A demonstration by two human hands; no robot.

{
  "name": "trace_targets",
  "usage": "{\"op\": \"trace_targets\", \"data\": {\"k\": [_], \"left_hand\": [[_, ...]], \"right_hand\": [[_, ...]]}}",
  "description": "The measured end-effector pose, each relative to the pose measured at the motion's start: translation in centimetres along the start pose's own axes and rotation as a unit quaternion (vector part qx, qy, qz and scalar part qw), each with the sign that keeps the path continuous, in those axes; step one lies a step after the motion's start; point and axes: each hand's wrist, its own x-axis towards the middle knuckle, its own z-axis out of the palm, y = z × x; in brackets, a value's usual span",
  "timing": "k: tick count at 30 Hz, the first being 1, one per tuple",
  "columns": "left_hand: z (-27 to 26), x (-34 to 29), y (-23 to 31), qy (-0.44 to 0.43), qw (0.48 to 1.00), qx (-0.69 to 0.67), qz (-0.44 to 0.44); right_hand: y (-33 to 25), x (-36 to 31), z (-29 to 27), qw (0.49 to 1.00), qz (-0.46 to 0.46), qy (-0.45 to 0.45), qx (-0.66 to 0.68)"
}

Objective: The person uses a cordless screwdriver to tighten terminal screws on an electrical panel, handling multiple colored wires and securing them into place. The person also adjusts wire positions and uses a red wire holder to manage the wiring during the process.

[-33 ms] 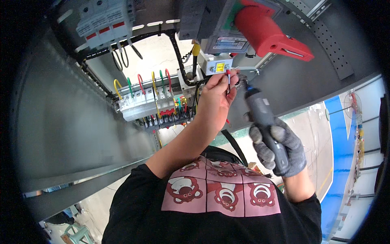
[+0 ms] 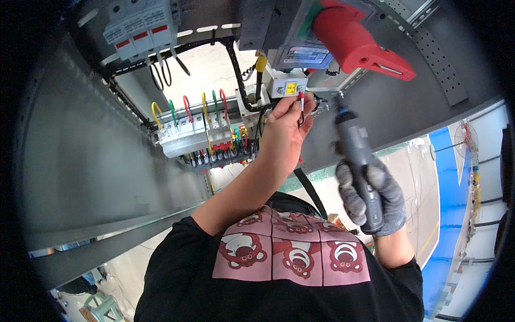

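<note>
My bare left hand (image 2: pixel 283 129) pinches a thin wire with a red sleeve (image 2: pixel 302 98) between thumb and fingers. The wire's end is up at the right screw of a white block (image 2: pixel 277 86), which has two screw terminals and a yellow label. In my right hand (image 2: pixel 387 196), which wears a grey glove, is a dark cordless screwdriver (image 2: pixel 354 139), its bit pointing up. The bit is to the right of the block and apart from its screws. Motion slightly blurs the screwdriver.
Above the screwdriver juts a big red rotary handle (image 2: pixel 348 43). Breakers (image 2: pixel 140 37) hang upper left; below them, a terminal row (image 2: pixel 188 134) carries yellow, green and red wires. A black cable bundle (image 2: pixel 232 59) runs beside the block. The metal cabinet wall (image 2: pixel 80 161) stands left.
My right hand has moved the screwdriver right and slightly up, so its bit is farther from the block and my left hand. My left hand stays on the wire.
</note>
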Motion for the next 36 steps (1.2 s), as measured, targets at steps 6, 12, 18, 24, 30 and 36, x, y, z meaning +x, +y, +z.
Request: {"op": "trace_targets", "data": {"k": [6, 12, 18, 24, 30, 36], "left_hand": [[-0.6, -0.5, -0.5, -0.033, 0.999, 0.000, -0.011], [-2.8, 0.4, -2.7, -0.114, 0.988, 0.023, 0.100], [-2.7, -1.2, -1.6, -0.041, 0.983, 0.147, 0.098], [-2.8, -2.0, -1.5, -0.029, 0.969, 0.207, 0.132], [-2.5, -1.6, -1.6, 0.020, 0.982, 0.154, 0.110], [-2.9, -1.2, -1.4, 0.003, 0.985, 0.139, 0.103]], "right_hand": [[1.5, -1.3, -1.2, 0.997, 0.072, 0.006, -0.033], [3.4, -0.6, -0.7, 0.994, 0.099, -0.008, -0.047], [5.1, -0.9, -0.8, 0.993, 0.112, 0.000, -0.026], [5.9, -0.9, -1.0, 0.988, 0.151, -0.014, -0.024], [6.1, -1.0, -1.1, 0.989, 0.145, -0.015, -0.020], [6.5, -0.9, -1.3, 0.990, 0.142, -0.011, -0.010]]}}
